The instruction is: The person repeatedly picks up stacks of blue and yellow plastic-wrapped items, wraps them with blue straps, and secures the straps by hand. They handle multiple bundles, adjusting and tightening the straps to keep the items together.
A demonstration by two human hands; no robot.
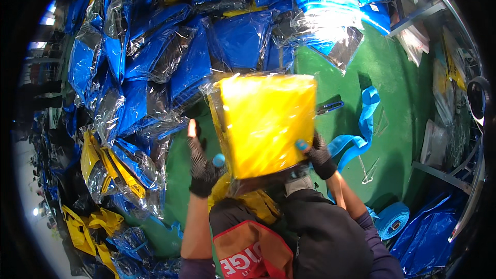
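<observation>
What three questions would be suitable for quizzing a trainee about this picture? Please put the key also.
1. Which of the hands partly covers the front of the yellow plastic-wrapped package?
A. Left
B. Right
C. Neither

2. True or false: the blue strap roll lies to the person's right.

3. Fill in the missing colour: the bare floor beside the package is ____.

Key:
1. B, the right hand
2. True
3. Green
</observation>
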